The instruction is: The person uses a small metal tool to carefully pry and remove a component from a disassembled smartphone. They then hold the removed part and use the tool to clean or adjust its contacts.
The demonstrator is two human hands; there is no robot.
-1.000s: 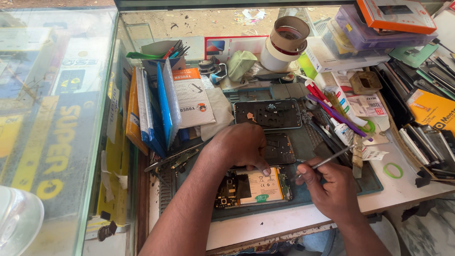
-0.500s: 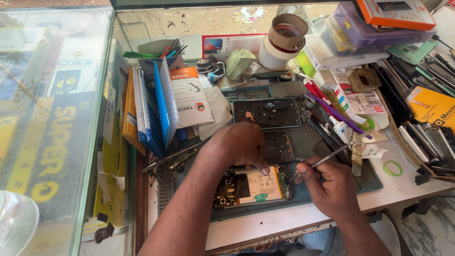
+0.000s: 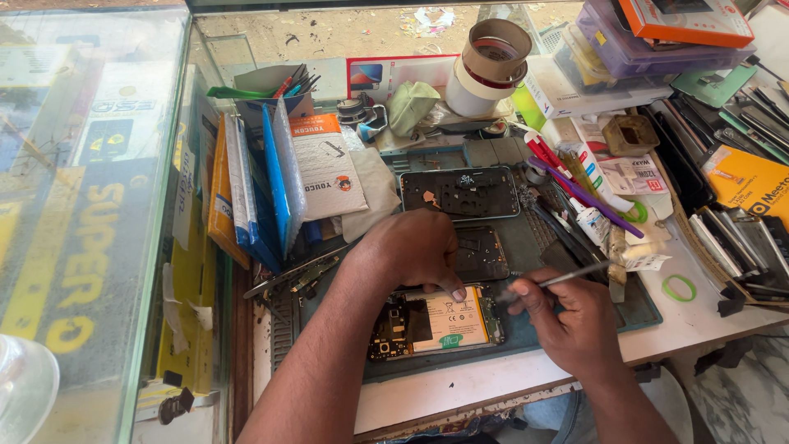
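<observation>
- My left hand (image 3: 411,251) presses flat on the opened phone (image 3: 436,322), gripping nothing.
- My right hand (image 3: 571,321), at three o'clock, pinches tweezers (image 3: 559,278).
- Back cover (image 3: 460,193) already off; battery still seated.

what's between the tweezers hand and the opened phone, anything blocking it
Nothing visible does. The right hand holds the tweezers with their tip right at the upper right edge of the opened phone. The left hand presses the phone's top edge beside that spot, not across it.
</observation>
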